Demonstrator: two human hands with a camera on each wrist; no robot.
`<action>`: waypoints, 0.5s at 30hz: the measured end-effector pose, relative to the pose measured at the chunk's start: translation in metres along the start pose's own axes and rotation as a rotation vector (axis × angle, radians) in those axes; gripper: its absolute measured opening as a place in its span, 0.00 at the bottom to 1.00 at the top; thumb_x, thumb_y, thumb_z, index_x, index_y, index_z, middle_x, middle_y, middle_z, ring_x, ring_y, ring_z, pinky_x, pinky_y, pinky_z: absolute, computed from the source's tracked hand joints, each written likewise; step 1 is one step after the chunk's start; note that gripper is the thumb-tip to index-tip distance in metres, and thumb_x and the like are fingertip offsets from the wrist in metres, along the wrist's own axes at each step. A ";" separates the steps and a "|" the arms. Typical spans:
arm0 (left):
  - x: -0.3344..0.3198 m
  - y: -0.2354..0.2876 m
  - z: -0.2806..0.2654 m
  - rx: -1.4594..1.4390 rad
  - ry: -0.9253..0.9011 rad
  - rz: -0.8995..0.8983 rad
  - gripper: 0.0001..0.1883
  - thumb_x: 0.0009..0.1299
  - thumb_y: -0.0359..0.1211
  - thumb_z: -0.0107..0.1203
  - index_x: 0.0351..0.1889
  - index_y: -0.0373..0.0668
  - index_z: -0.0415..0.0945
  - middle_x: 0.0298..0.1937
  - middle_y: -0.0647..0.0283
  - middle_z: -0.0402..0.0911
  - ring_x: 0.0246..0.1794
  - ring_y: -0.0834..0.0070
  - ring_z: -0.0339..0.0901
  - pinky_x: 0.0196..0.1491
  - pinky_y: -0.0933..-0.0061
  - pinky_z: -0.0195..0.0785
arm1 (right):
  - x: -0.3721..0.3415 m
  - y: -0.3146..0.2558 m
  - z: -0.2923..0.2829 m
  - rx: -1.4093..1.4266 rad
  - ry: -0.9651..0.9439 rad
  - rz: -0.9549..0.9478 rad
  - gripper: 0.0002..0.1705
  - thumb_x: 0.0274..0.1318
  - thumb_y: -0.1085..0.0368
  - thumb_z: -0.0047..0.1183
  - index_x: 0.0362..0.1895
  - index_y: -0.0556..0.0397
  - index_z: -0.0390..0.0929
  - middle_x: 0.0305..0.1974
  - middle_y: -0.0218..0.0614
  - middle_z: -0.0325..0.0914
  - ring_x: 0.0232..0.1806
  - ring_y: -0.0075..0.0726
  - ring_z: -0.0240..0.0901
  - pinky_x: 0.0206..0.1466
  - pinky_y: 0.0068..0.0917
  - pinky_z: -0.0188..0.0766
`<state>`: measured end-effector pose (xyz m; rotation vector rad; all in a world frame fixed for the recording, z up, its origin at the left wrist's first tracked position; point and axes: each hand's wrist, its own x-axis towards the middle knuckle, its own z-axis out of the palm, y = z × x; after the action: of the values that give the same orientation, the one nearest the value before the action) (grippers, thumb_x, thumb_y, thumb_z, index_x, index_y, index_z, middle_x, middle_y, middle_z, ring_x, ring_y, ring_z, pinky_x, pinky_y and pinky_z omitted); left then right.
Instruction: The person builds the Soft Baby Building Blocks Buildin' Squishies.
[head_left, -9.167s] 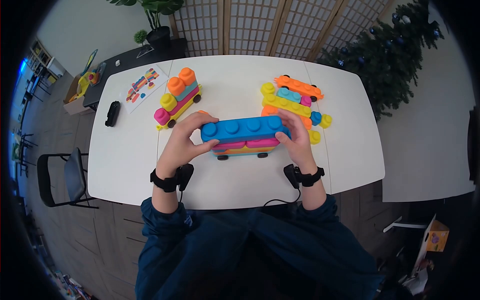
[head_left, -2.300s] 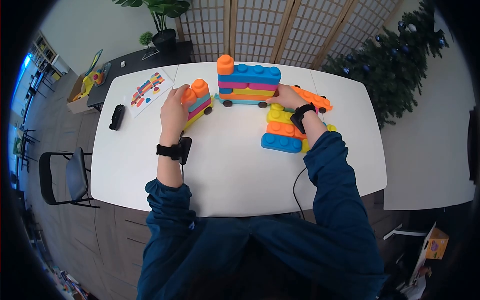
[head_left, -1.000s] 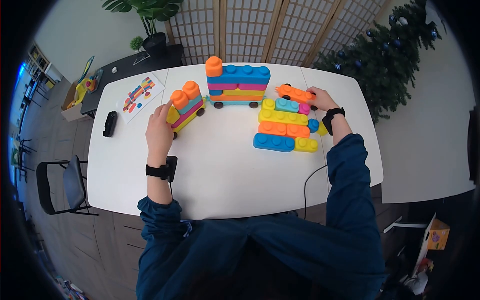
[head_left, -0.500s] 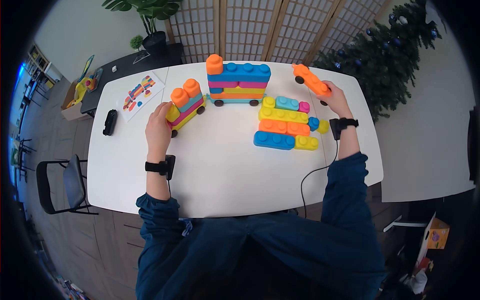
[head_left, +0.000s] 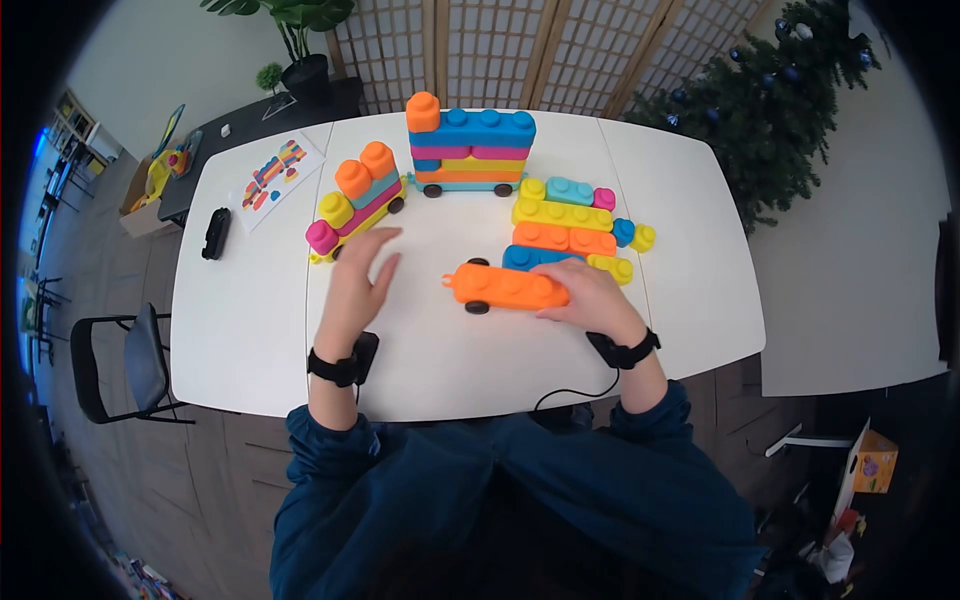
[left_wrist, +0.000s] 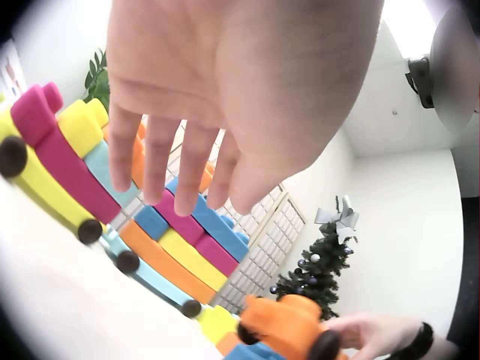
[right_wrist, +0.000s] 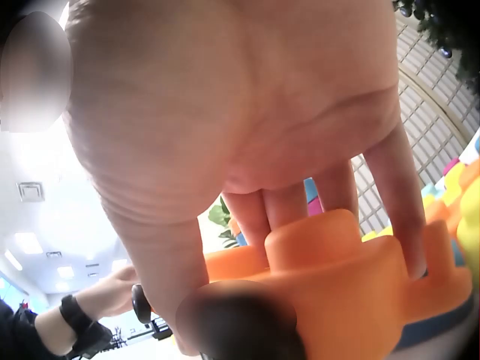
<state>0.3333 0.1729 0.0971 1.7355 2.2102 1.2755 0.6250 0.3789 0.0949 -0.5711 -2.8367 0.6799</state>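
Note:
My right hand (head_left: 597,300) grips the rear end of an orange wheeled block base (head_left: 505,287), thumb on the near side and fingers over the far side. Its hook points left, and it overlaps the front blue block in the head view. In the right wrist view, the orange base (right_wrist: 330,292) fills the lower part. My left hand (head_left: 355,290) holds nothing; its fingers (left_wrist: 154,161) are extended in the left wrist view. Just beyond it stands a yellow-based block wagon (head_left: 375,215) with pink, yellow and orange blocks. A taller block wagon (head_left: 470,152) stands at the back.
Loose blocks lie in rows at the right: yellow (head_left: 565,214), orange (head_left: 545,236), blue, teal and pink. A picture sheet (head_left: 275,175) and a black case (head_left: 217,233) lie at the left of the white table (head_left: 240,330). A cable (head_left: 575,393) runs from the right wrist.
My right hand has brought the orange base from the back right to the front middle. My left hand has let go of the yellow-based wagon. Earlier, the tall wagon went to the back.

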 end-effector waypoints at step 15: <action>-0.038 0.016 0.036 -0.040 -0.396 -0.115 0.31 0.54 0.26 0.73 0.59 0.42 0.78 0.57 0.56 0.80 0.56 0.53 0.77 0.60 0.61 0.73 | 0.016 -0.023 0.055 -0.091 0.010 -0.079 0.33 0.41 0.58 0.74 0.55 0.44 0.79 0.50 0.30 0.82 0.53 0.38 0.77 0.48 0.35 0.77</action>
<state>0.3781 0.1621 0.0675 1.6469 2.0071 0.8561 0.5894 0.3445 0.0581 -0.4715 -2.8754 0.5350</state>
